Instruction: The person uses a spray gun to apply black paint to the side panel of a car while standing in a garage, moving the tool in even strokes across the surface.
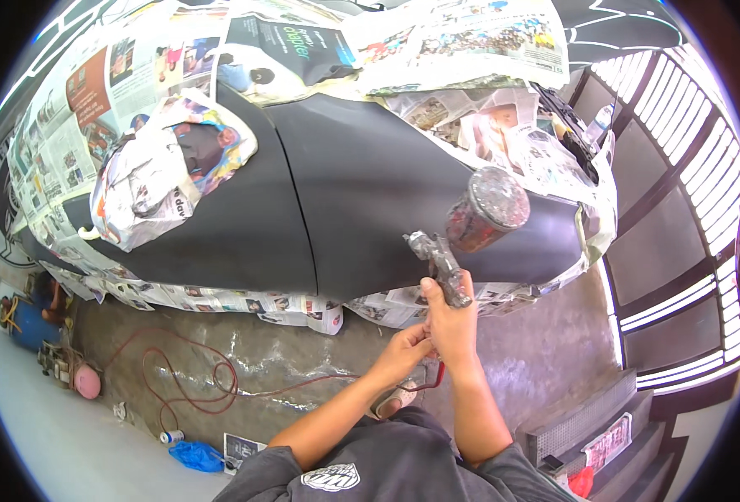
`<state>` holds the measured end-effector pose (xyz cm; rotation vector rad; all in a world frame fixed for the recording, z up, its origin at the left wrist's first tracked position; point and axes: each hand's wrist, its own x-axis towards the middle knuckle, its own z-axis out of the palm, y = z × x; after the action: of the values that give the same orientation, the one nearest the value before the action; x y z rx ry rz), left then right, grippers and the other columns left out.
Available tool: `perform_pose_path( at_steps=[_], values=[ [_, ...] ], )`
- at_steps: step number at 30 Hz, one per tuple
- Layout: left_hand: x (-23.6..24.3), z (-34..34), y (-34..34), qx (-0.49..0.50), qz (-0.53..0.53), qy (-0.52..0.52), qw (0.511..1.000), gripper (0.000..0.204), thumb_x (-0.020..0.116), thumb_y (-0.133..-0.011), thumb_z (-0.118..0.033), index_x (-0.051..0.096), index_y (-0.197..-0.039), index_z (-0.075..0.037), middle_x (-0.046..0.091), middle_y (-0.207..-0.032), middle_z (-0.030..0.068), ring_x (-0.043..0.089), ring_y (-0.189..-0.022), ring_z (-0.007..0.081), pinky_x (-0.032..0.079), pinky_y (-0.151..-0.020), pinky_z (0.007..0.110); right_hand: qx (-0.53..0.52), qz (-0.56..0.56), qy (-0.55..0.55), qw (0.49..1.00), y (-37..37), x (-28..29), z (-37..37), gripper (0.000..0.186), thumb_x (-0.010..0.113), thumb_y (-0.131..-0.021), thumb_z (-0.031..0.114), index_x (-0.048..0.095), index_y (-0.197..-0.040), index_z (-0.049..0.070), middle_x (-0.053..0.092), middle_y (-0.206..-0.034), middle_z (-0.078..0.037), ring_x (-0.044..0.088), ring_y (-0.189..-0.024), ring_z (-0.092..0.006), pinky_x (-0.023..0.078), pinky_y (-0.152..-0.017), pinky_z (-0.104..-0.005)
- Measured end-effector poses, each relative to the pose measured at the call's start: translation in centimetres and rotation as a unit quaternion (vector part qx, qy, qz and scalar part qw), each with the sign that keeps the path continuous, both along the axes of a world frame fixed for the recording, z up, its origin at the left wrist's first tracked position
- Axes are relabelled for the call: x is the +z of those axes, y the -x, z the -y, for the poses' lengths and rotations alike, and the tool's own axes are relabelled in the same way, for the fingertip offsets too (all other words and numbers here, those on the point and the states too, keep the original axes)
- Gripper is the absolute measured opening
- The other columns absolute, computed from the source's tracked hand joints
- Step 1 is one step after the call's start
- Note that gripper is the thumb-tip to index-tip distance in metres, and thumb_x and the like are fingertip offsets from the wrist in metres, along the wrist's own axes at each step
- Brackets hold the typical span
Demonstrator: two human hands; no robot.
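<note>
My right hand (pixel 454 325) is wrapped round the grip of a paint-smeared spray gun (pixel 442 266). A round, stained paint cup (pixel 485 211) sits on the gun, in front of the car's side. My left hand (pixel 403 356) is closed in a pinch by the lower end of the grip. What its fingertips hold is hidden. A red air hose (pixel 328 381) runs from below my hands across the floor to the left. The matt dark grey car panel (pixel 362 184) lies just beyond the gun, with a vertical seam left of its middle.
Newspaper (pixel 470 46) masks the car around the bare panels. A wrapped bulge (pixel 165 180), probably the side mirror, juts out at left. Steps (pixel 587 431) stand at lower right, beside a slatted gate (pixel 679 167). The hose loops at left near a blue plastic bag (pixel 196 457) and a can (pixel 171 437).
</note>
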<state>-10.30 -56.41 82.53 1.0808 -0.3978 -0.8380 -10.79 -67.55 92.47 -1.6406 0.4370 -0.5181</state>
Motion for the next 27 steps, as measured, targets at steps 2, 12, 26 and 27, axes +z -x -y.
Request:
perform_pose_path(
  at_steps=[2, 12, 26, 27],
  values=[
    [-0.5, 1.8, 0.0, -0.036, 0.008, 0.001, 0.999, 0.038, 0.062, -0.107, -0.028, 0.063, -0.133, 0.0, 0.07, -0.117, 0.0035, 0.066, -0.105, 0.0116, 0.052, -0.095, 0.031, -0.027, -0.019, -0.038, 0.999, 1.2, 0.8, 1.4, 0.03, 0.073, -0.099, 0.023, 0.058, -0.117, 0.003, 0.064, -0.082, -0.002, 0.051, -0.064, -0.0075, 0.044, -0.056, -0.0288],
    [-0.3, 9.2, 3.0, -0.146, 0.005, 0.004, 0.989, 0.032, 0.065, -0.104, -0.021, 0.065, -0.13, -0.003, 0.071, -0.113, 0.0026, 0.063, -0.102, 0.0094, 0.05, -0.09, 0.029, -0.071, 0.009, -0.076, 0.995, 6.4, 1.7, 9.3, 0.03, 0.072, -0.099, 0.025, 0.061, -0.112, 0.001, 0.068, -0.084, -0.003, 0.053, -0.053, -0.0063, 0.042, -0.048, -0.0259],
    [-2.2, 2.7, 3.4, -0.162, 0.041, -0.187, 0.968, 0.036, 0.066, -0.103, -0.015, 0.061, -0.136, -0.003, 0.067, -0.113, 0.0059, 0.061, -0.081, 0.0092, 0.054, -0.07, 0.025, -0.04, 0.002, -0.122, 0.992, 2.8, 3.2, 12.7, 0.031, 0.071, -0.1, 0.029, 0.063, -0.117, 0.005, 0.068, -0.086, -0.003, 0.053, -0.051, -0.0053, 0.042, -0.046, -0.0234],
    [-1.9, 2.2, 3.3, -0.159, 0.045, -0.186, 0.969, 0.036, 0.066, -0.103, -0.015, 0.06, -0.136, -0.003, 0.067, -0.112, 0.0058, 0.062, -0.082, 0.0095, 0.054, -0.071, 0.026, -0.022, 0.007, -0.135, 0.991, 2.5, 3.3, 12.1, 0.031, 0.071, -0.1, 0.029, 0.063, -0.117, 0.005, 0.068, -0.086, -0.003, 0.053, -0.051, -0.0053, 0.042, -0.046, -0.0233]
  ],
)
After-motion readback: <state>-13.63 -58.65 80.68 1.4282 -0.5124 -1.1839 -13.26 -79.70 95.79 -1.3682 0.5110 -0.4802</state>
